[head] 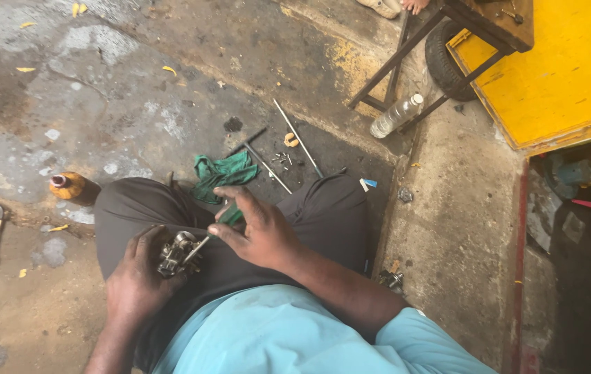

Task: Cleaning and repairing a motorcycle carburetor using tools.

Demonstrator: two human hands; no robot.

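Observation:
My left hand (139, 277) grips a small metal engine part (178, 253), like a carburettor, resting on my lap. My right hand (257, 228) holds a screwdriver (216, 228) with a green handle; its metal shaft points left into the part. Both hands sit over my dark trousers (330, 208), close together. I am seated low on a stained concrete floor.
A green rag (223, 173), long metal rods (299, 138) and small screws (281, 159) lie on the floor ahead. An orange bottle (67, 185) stands at left, a clear plastic bottle (396, 116) by a metal stool frame (413, 55), a yellow board (559, 69) and a tyre (441, 59) at upper right.

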